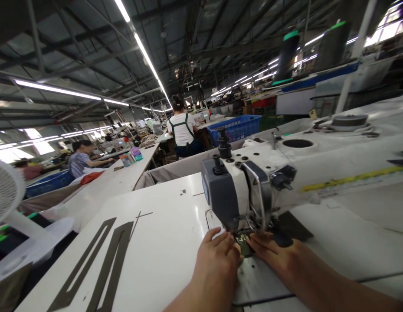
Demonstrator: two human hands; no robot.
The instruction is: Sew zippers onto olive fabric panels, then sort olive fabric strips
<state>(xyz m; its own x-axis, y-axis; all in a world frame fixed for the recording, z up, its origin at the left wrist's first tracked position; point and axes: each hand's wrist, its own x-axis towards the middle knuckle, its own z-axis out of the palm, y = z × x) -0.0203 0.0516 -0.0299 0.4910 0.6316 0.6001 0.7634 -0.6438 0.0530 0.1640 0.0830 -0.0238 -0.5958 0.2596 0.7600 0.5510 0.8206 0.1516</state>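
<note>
Fan: white fan [4, 190] at the 9 o'clock edge of the view, off the surface.
Cut pieces: two long dark fabric strips [100, 260] lie flat at 7 o'clock on the white surface [155, 242], well apart from the hands.
Left hand: left hand [217, 260] at 6 o'clock, palm down, fingers curled and pressing a small dark fabric piece [243, 242] just in front of the needle area; no closed grip is visible, only fingertip pressure.
Workpiece: dark fabric piece sits under the presser foot, between both hands, touching both.
Machine: sewing machine [253, 182], white with a grey head, stands just beyond the hands at centre, its arm running out toward 3 o'clock.
Right hand: right hand [276, 253] at 5 o'clock, fingers extended flat on the fabric, thumb toward the needle; whether it pinches anything I cannot tell.
Background: person in white shirt [181, 130] at 12 o'clock, back turned; blue crate [237, 128] just right of that person.
</note>
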